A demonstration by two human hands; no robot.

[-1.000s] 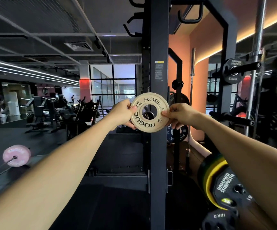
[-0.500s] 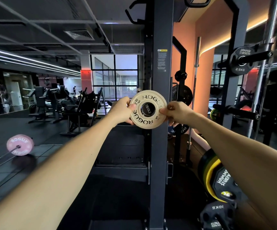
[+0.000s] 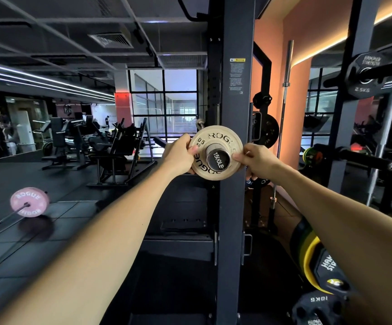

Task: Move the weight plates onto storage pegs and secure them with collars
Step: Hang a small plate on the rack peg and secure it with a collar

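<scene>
A small cream weight plate (image 3: 216,139) marked ROGUE sits around a chrome storage peg (image 3: 218,159) that juts from the dark rack upright (image 3: 237,102). The peg's black end cap reads 1500LB and pokes through the plate's hole. My left hand (image 3: 179,156) grips the plate's left rim. My right hand (image 3: 256,160) grips its right rim. Both arms reach forward at chest height. No collar shows on this peg.
A pink Rogue plate (image 3: 29,204) on a barbell lies on the floor at left. A 2.5 kg black plate (image 3: 364,76) hangs on a peg at upper right. Yellow and black plates (image 3: 314,263) sit low right. Gym machines (image 3: 117,148) fill the left background.
The plate has gone from held in front of the peg to slid over it, with the peg's end now sticking out through the hole. Both hands moved forward with it.
</scene>
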